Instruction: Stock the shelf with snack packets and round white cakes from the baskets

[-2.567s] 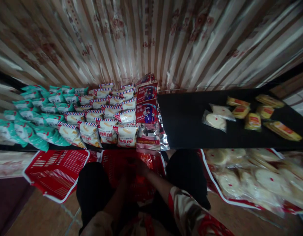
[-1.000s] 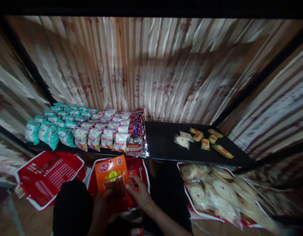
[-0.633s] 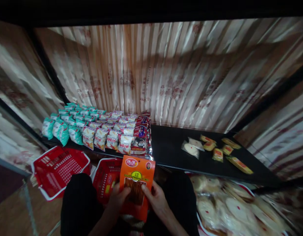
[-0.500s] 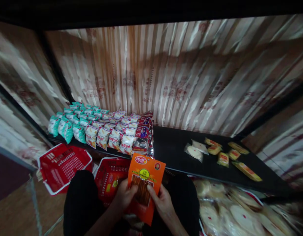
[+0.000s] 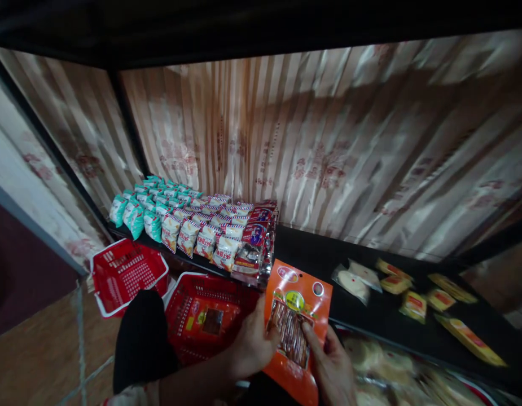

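An orange snack packet [image 5: 295, 316] with a clear window showing brown sticks is held upright between both hands, in front of the shelf edge. My left hand [image 5: 255, 338] grips its left side, thumb over the front. On the right edge, my right hand [image 5: 330, 358] pinches it with the thumb on the window. Just behind the packet's top stand dark red packets [image 5: 255, 237] at the end of the rows on the shelf. Below my left arm, a red basket [image 5: 182, 327] holds a similar orange packet [image 5: 212, 318] lying flat.
On the black shelf [image 5: 303, 242] stand rows of white bags [image 5: 205, 239] and teal bags [image 5: 134, 217]. Flat white packets [image 5: 354, 282] and yellow packets [image 5: 413, 306] lie to the right. Another red basket [image 5: 129, 273] is on the floor at left. Bagged pale discs [image 5: 383, 366] sit under the shelf.
Both hands have carried the orange packet to the right and slightly forward, toward the shelf edge beside the dark red packets. The view has shifted, and the orange packet in the basket shows more.
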Motion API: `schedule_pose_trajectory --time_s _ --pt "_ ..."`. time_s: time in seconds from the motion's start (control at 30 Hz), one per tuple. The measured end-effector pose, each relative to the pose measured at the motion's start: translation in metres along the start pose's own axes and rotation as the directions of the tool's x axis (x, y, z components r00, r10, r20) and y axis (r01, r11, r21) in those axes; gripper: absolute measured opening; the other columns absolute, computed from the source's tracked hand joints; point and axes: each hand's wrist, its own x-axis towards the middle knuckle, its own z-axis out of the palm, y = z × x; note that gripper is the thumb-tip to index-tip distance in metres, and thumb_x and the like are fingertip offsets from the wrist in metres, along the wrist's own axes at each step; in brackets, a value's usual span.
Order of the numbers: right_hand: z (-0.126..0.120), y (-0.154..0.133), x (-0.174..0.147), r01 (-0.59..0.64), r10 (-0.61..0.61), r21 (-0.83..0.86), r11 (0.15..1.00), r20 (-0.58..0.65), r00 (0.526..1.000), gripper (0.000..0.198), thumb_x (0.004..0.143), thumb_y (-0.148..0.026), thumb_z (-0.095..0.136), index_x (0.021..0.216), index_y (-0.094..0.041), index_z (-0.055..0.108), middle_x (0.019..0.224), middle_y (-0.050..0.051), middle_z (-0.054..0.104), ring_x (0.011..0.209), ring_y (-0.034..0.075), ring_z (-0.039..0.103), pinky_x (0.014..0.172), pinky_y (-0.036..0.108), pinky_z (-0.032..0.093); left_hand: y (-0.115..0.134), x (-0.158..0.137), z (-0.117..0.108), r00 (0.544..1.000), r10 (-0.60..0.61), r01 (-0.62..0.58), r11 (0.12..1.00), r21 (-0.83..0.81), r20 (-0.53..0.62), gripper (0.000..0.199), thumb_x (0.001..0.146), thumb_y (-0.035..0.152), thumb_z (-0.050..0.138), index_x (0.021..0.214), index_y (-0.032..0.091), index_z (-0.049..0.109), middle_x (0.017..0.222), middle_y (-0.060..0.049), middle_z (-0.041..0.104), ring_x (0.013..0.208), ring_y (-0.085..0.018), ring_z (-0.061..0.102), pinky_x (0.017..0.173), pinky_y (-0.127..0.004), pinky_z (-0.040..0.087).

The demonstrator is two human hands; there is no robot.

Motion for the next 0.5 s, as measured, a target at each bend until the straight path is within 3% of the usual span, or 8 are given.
schedule_pose_trajectory --time_s 0.1,0.27,0.37,0.5 --pt "0.001 -0.005 0.000 -0.043 0.043 0.002 0.999 -0.031 0.999 0.053 0.059 -0.056 0.071 0.095 -0.017 0.065 0.089 0.004 0.073 0.083 0.025 0.067 0.070 0.030 0.055 -0.001 -0.002 0.003 0.999 0.043 -0.042 0.999 0.005 -0.018 0.072 0.077 0.015 0.046 0.144 0.009 0.019 0.145 -0.013 0.035 0.132 -0.022 0.036 0.111 -0.034 0.026" --pt "0.007 -0.012 0.004 -0.123 0.123 0.043 0.991 0.000 0.992 0.058 0.058 -0.056 0.072 0.100 -0.017 0.064 0.090 0.004 0.073 0.081 0.026 0.068 0.068 0.030 0.056 0.003 -0.001 0.002 0.997 0.058 -0.055 0.997 0.054 -0.043 0.077 0.074 0.010 0.045 0.145 0.007 0.016 0.149 -0.013 0.028 0.137 -0.023 0.027 0.114 -0.033 0.022" --pt "0.007 -0.008 0.017 -0.183 0.183 0.078 0.980 0.008 0.983 0.061 0.058 -0.055 0.073 0.104 -0.016 0.063 0.086 0.006 0.073 0.076 0.027 0.068 0.064 0.032 0.057 0.009 0.004 0.002 1.000 0.023 -0.022 0.995 0.097 -0.014 0.077 0.074 0.009 0.044 0.145 0.007 0.015 0.151 -0.010 0.023 0.138 -0.022 0.023 0.115 -0.033 0.021" --pt "-0.001 0.000 0.036 -0.156 0.153 -0.023 0.988 -0.098 0.983 0.062 0.059 -0.058 0.070 0.104 -0.016 0.064 0.077 0.005 0.073 0.073 0.027 0.069 0.064 0.032 0.056 0.015 0.014 0.002 0.995 0.021 -0.034 0.990 0.136 0.097 0.073 0.076 0.012 0.043 0.145 0.015 0.020 0.153 -0.007 0.018 0.139 -0.021 0.020 0.114 -0.033 0.022"
